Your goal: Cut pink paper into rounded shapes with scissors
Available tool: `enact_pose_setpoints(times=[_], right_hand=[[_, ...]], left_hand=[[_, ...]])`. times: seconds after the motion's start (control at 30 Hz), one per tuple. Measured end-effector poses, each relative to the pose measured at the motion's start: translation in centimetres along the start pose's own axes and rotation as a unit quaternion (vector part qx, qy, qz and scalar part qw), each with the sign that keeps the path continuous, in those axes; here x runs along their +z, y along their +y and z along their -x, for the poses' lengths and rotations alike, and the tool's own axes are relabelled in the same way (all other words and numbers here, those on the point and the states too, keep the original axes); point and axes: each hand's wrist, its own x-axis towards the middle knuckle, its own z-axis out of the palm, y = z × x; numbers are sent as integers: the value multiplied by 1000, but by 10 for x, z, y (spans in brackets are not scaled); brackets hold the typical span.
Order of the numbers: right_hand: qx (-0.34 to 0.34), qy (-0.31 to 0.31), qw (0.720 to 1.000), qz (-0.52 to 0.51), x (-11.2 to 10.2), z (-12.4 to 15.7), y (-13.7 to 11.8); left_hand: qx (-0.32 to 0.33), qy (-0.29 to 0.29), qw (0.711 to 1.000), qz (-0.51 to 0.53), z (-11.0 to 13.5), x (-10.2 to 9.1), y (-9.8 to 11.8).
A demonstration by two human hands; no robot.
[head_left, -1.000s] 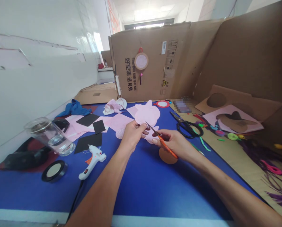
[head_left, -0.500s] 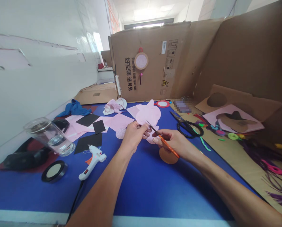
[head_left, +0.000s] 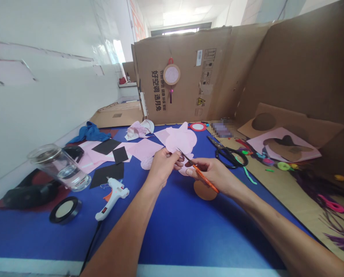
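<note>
Near the middle of the table, my left hand [head_left: 165,163] is closed, pinching the near edge of a pale pink paper cut-out [head_left: 181,139] with rounded lobes. My right hand [head_left: 211,173] grips a pair of slim orange-handled scissors [head_left: 204,178], seen nearly edge-on. Their dark tips point up and left and meet the paper just beside my left fingertips. Whether the blades are apart is too small to tell. Below my right hand lies a round brown disc [head_left: 206,191], partly covered by it. More pink paper shows behind my fingers.
To the left are a white glue gun [head_left: 112,198], a tape roll [head_left: 65,210], a glass [head_left: 62,167], black squares [head_left: 107,175] and pink sheets [head_left: 146,150]. Large black scissors [head_left: 231,157] lie to the right, near craft bits. Cardboard walls [head_left: 183,77] stand behind and right.
Almost nothing differs. The whole view has shifted very slightly, while both hands, the scissors and the pink paper keep the same positions relative to one another.
</note>
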Motion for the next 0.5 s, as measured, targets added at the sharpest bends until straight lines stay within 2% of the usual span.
enact_pose_setpoints(times=[0.5], right_hand=[[4,6,1000,13,0,1,-3]], left_hand=[[-32,-12,997,71,-1,-3,-1]])
